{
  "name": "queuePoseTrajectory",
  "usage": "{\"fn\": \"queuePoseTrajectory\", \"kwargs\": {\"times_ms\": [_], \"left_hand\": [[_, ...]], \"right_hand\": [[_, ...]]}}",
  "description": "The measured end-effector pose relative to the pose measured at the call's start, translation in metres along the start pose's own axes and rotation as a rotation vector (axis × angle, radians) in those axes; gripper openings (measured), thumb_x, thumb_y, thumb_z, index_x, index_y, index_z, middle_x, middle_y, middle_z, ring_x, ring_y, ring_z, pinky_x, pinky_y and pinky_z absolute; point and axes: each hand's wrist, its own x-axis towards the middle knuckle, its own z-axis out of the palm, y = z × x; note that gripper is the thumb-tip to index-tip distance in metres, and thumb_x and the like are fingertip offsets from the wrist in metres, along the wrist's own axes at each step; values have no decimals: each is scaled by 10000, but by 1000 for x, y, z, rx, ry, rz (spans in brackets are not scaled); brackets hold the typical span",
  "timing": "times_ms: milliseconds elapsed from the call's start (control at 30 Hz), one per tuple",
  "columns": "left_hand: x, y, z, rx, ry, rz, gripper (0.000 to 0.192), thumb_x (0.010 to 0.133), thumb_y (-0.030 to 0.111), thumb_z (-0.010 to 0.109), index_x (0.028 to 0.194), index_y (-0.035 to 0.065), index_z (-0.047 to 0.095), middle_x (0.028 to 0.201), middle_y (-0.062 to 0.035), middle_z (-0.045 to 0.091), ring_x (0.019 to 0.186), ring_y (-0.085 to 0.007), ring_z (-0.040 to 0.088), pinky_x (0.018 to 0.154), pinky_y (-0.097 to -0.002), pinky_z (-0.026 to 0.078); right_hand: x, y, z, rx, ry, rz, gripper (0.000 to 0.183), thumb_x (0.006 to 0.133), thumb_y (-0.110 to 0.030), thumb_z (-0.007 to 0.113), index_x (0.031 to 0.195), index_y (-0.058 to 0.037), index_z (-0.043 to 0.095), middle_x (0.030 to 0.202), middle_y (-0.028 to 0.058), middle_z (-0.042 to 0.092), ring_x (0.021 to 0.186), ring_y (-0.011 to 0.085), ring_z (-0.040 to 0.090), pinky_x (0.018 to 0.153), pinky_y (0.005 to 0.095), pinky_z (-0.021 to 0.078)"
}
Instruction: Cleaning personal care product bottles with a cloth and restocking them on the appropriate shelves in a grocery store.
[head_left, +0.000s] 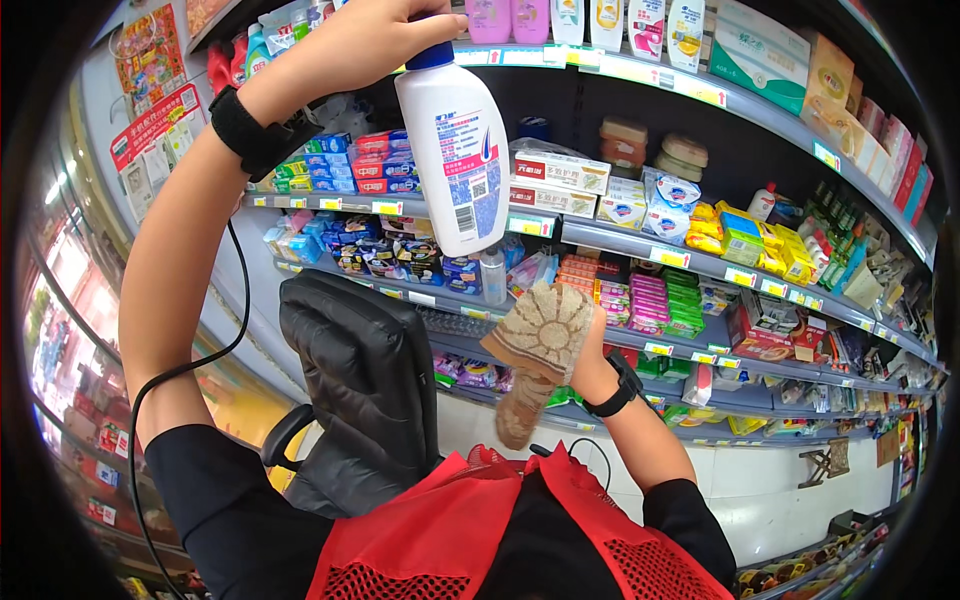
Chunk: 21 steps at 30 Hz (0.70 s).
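Note:
My left hand (382, 37) is raised at the top of the view and grips a white shampoo bottle (427, 142) by its dark blue cap. The bottle hangs slightly tilted, its printed back label and barcode facing me. Lower and to the right, my right hand (592, 356) clutches a beige and brown patterned cloth (547, 330), whose loose end droops below. The cloth covers most of those fingers. Bottle and cloth are apart. Just right of my left hand, pink-purple bottles (491, 21) stand on the upper shelf (637, 69).
A black padded office chair (352, 367) stands close in front, left of centre. Toothpaste boxes (559, 172) and soap packs (675, 202) fill the middle shelf. A clear bottle (493, 276) is on the shelf below. A black cable (202, 360) runs along my left arm.

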Motion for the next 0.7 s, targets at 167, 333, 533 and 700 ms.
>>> {"fn": "queuePoseTrajectory", "kwargs": {"times_ms": [167, 333, 533, 700], "left_hand": [[-3, -2, -7, 33, -11, -16, 364, 938, 352, 518, 888, 4, 608, 749, -93, 568, 692, -136, 537, 642, -278, 416], [-6, 5, -15, 22, -34, -79, 367, 934, 339, 516, 838, -12, 562, 700, -56, 513, 653, -98, 491, 621, -251, 396], [-12, 53, -43, -319, 5, -364, 291, 867, 252, 543, 792, -17, 626, 664, 0, 551, 612, -81, 493, 566, -245, 397], [-18, 52, -63, -259, 128, -149, 266, 896, 224, 482, 873, -3, 620, 828, -55, 586, 760, -134, 540, 693, -248, 430]], "right_hand": [[4, -28, 24, -201, -65, -120, 295, 806, -196, 547, 1034, -11, 574, 1014, 121, 638, 925, 245, 641, 822, 383, 517], [19, -52, 47, 92, -61, -215, 352, 809, -93, 677, 1127, -5, 555, 1024, 56, 644, 922, 140, 633, 822, 294, 517], [25, -48, 41, 67, 92, -205, 350, 958, -273, 489, 1237, -60, 478, 1223, 59, 544, 1146, 160, 514, 980, 353, 422], [19, -40, 26, 417, 62, -11, 431, 972, -402, 427, 1266, -90, 472, 1258, 55, 529, 1167, 202, 503, 1007, 386, 414]]}}
